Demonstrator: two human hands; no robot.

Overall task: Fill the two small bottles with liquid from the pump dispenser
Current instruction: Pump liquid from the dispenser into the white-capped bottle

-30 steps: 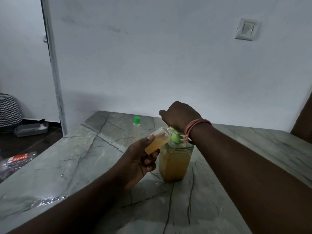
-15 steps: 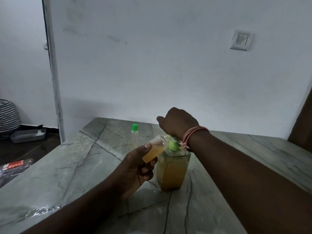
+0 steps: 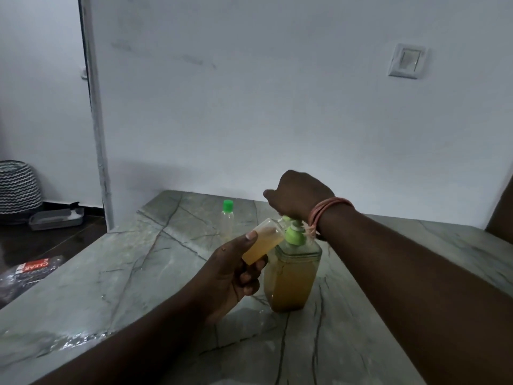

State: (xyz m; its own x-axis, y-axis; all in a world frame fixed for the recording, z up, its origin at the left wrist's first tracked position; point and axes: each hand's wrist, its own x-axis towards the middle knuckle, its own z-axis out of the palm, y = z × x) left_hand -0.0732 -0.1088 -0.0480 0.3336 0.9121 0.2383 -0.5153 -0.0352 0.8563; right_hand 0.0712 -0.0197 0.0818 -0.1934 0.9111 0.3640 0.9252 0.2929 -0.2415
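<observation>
Head view, left hand (image 3: 230, 276) gripping tilted bottle (image 3: 262, 241) at dispenser (image 3: 291, 276) spout, right hand (image 3: 298, 197) closed on pump, capped bottle (image 3: 227, 220) far left on table (image 3: 111, 273).

Two small bottles, one tilted in a hand (image 3: 262, 243) and one green-capped on the table (image 3: 227, 220), one pump dispenser (image 3: 291, 276), two hands (image 3: 233, 276) (image 3: 299, 194), one wall switch (image 3: 406, 61), one striped basket (image 3: 16, 187).

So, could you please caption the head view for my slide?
Left hand tilts small bottle at pump dispenser; right hand on pump.
</observation>
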